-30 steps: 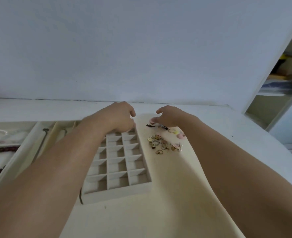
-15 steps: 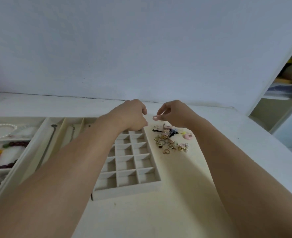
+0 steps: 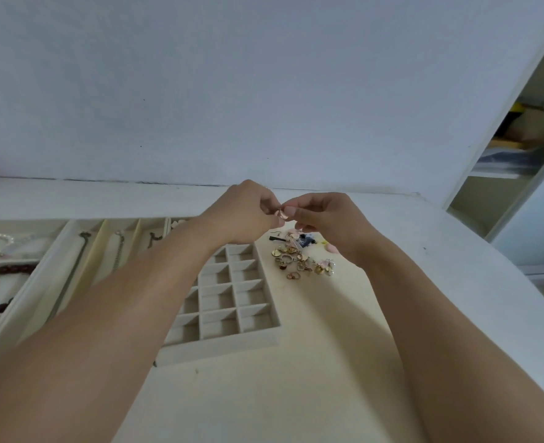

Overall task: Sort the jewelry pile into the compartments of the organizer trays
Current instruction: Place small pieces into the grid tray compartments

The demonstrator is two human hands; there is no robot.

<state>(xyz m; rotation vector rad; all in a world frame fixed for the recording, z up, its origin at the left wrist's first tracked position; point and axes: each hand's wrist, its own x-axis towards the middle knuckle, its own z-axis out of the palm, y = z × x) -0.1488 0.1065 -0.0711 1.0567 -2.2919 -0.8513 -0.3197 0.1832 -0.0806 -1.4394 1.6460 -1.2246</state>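
White table point(image 3: 456, 266): left hand point(image 3: 248, 212), right hand point(image 3: 325, 219) pinch small earring point(image 3: 281, 213) together above jewelry pile point(image 3: 302, 259); no writing legible.

Both forearms were bare and extended forward, converging at the hands. The left hand point(image 3: 245, 212) was raised with its fingers curled inward, its fingertips meeting those of the right hand point(image 3: 325, 219). The right hand's thumb and forefinger were pinched together on a small piece between the two sets of fingertips.
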